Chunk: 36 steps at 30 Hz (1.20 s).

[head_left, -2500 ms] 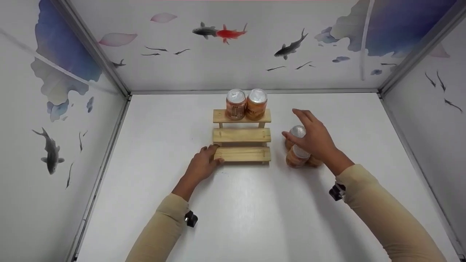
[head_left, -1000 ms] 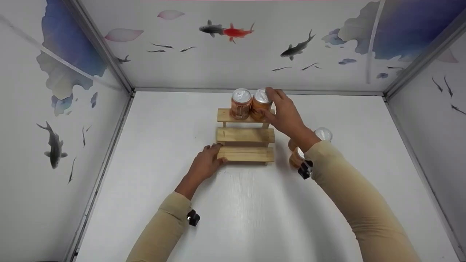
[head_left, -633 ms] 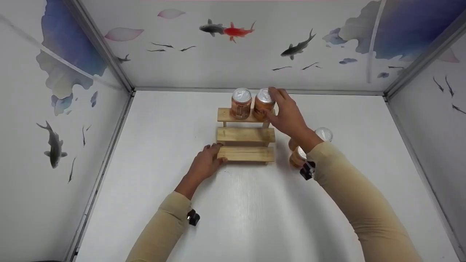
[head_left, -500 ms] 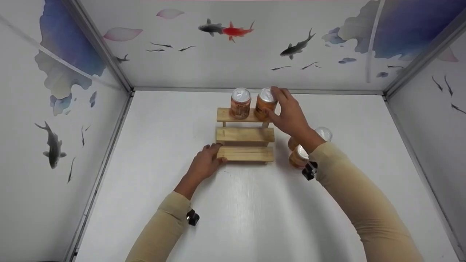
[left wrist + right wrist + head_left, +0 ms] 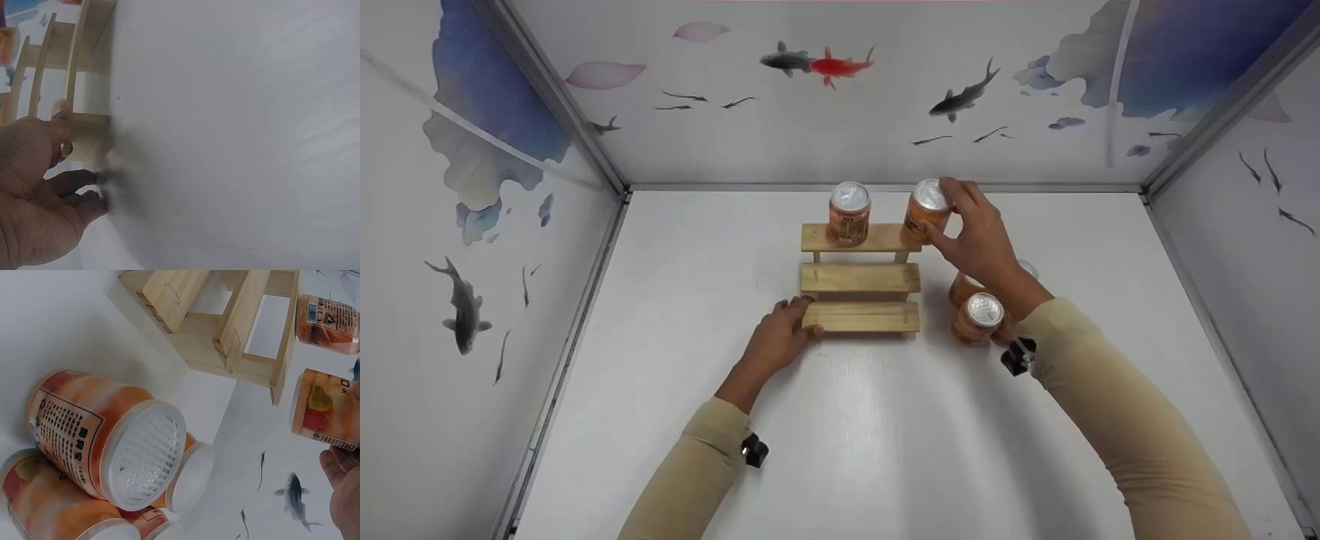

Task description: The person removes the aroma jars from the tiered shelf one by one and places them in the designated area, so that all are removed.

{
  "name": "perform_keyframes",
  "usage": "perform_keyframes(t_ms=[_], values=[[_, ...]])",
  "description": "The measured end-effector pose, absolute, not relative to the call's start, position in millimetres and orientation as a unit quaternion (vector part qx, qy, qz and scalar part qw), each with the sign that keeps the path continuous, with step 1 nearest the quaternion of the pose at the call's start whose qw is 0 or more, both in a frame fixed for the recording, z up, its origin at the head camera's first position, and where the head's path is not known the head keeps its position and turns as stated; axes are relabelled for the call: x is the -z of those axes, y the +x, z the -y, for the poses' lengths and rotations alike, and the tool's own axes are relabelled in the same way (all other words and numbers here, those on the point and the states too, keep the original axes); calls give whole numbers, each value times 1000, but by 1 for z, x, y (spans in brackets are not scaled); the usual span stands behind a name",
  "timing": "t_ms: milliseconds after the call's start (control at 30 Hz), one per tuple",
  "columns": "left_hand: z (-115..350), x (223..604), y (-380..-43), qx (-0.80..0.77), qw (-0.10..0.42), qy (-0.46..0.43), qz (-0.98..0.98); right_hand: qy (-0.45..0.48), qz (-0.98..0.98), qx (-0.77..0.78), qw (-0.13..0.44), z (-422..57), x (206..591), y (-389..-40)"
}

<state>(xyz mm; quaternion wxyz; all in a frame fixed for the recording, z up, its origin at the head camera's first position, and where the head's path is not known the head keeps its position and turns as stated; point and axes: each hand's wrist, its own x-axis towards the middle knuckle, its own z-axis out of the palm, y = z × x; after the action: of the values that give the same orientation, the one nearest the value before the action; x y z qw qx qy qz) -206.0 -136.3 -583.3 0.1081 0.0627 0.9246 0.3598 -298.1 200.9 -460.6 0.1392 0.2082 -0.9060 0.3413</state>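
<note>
A wooden three-step display stand [image 5: 861, 278] is on the white table. My left hand [image 5: 776, 337] grips the left end of its lowest step; in the left wrist view the thumb [image 5: 62, 108] lies against the plank. At the top step's right end, my right hand [image 5: 979, 234] holds an orange drink can [image 5: 928, 214] by its side, thumb in front and fingers at the rim. This can leans slightly; whether its base touches the step I cannot tell. Another orange can [image 5: 850, 215] stands upright on the top step, left of it, with a gap between.
Several more orange cans stand close together right of the stand, partly hidden under my right forearm; the front one [image 5: 979, 319] shows its ridged silver end. White panels with painted fish [image 5: 964, 97] enclose the table at the back and sides.
My right hand came from above the cans on the right and took hold of the right can on the top step. That can has moved rightward, away from its neighbour. The left hand stayed.
</note>
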Motion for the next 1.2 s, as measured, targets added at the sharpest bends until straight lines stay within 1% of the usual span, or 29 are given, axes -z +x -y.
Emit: perform_keyframes(t_ms=[333,567,667,767,800,933,967,1200], values=[[137,582,-205,-360,110,58,-925,199,906,-341,152,-227,466,-291],[142,595,-209,-357,87,79,-927,179,913,-333,152,-247,467,-283],[140,589,-208,-366,98,74,-922,175,914,-332,154,-256,468,-280],[140,594,-209,-362,91,75,-925,171,915,-331,156,-264,468,-277],[139,589,-207,-367,97,72,-922,170,915,-330,158,-267,468,-276],[138,590,-208,-353,97,69,-928,166,914,-330,167,-279,469,-272],[137,585,-207,-356,104,63,-927,165,913,-331,171,-283,470,-271],[135,586,-208,-345,110,55,-930,146,920,-314,184,-308,476,-266]])
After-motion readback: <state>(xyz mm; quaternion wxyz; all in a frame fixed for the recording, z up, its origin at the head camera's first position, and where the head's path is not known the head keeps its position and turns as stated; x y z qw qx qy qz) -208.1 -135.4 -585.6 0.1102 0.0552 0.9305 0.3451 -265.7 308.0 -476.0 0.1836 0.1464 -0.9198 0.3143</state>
